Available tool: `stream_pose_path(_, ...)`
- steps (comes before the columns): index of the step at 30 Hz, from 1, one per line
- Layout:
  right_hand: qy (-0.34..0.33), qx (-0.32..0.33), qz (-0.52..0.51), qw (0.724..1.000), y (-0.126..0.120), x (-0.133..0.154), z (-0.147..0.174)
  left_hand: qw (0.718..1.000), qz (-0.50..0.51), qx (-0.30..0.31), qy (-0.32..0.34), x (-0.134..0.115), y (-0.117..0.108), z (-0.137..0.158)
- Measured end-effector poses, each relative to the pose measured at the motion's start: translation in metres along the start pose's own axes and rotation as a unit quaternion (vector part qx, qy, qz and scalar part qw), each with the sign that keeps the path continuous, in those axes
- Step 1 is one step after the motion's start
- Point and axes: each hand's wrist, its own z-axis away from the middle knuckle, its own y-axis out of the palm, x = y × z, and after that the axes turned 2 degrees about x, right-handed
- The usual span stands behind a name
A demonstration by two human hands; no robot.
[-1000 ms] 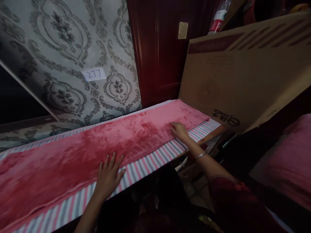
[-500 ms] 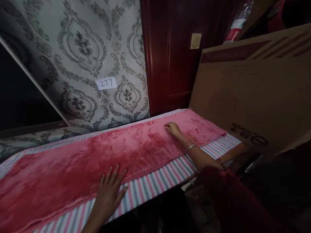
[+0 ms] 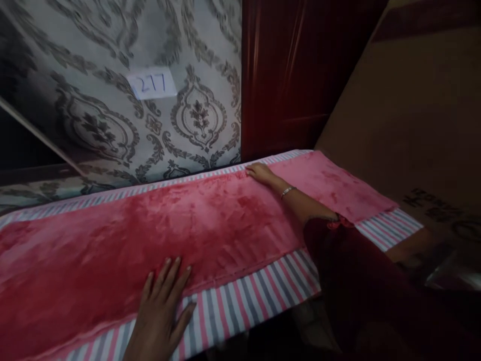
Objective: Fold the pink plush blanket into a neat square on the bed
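Observation:
A long pink-red plush cloth [image 3: 210,215] lies lengthwise over a striped cloth [image 3: 240,296] in white, pink and grey. My left hand [image 3: 161,301] rests flat on the near edge of the plush, fingers spread and thumb over the stripes. At the far edge, my right hand [image 3: 261,173] has its fingers bent and closed on the border of the plush, where the fabric puckers slightly. The fingertips are partly hidden. Darker brushed patches mark the plush surface.
Behind the table stands a patterned wallpapered wall [image 3: 203,115] bearing a paper label [image 3: 152,82] reading 277. A dark red wooden panel [image 3: 285,75] adjoins it. A large cardboard box [image 3: 413,115] stands at the right end. A dark screen-like panel [image 3: 26,135] is at left.
My right hand has moved from the middle of the plush to its far edge. My left hand stays nearly in place. The view has come closer and tilted down.

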Motion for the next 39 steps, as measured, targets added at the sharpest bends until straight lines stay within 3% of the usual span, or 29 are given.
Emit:
stream_pose_path(4, 0.011, 0.013, 0.013, 1.000, 0.003, -0.008, -0.015, 0.999, 0.030, 0.020, -0.016, -0.003, -0.003, -0.002)
stream_pose_path(9, 0.029, -0.046, 0.024, 0.998, 0.004, -0.011, -0.029, 0.999, 0.039, 0.023, -0.012, -0.003, -0.006, -0.004)
stream_pose_path(15, 0.032, -0.009, 0.017, 0.999, 0.012, -0.009, -0.026, 0.999, 0.044, 0.015, -0.006, -0.003, -0.005, -0.003)
stream_pose_path(21, -0.027, 0.016, 0.026, 0.999, 0.013, -0.001, -0.033, 0.999, 0.048, 0.017, -0.005, -0.004, -0.005, -0.003)
stream_pose_path(28, 0.000, -0.015, 0.004, 1.000, 0.020, 0.009, -0.039, 0.998, 0.057, 0.020, -0.010, -0.004, -0.006, -0.002)
stream_pose_path(33, 0.026, -0.020, -0.013, 0.999, -0.001, -0.014, -0.002, 0.998, 0.062, 0.020, -0.014, 0.000, 0.000, -0.001)
stream_pose_path(36, 0.089, -0.008, 0.012, 0.996, -0.018, -0.038, 0.049, 0.997, 0.069, 0.014, -0.020, 0.001, 0.004, -0.001)
stream_pose_path(39, 0.159, 0.020, 0.053, 0.986, -0.020, -0.050, 0.101, 0.997, 0.080, 0.005, -0.021, 0.001, 0.007, -0.001)
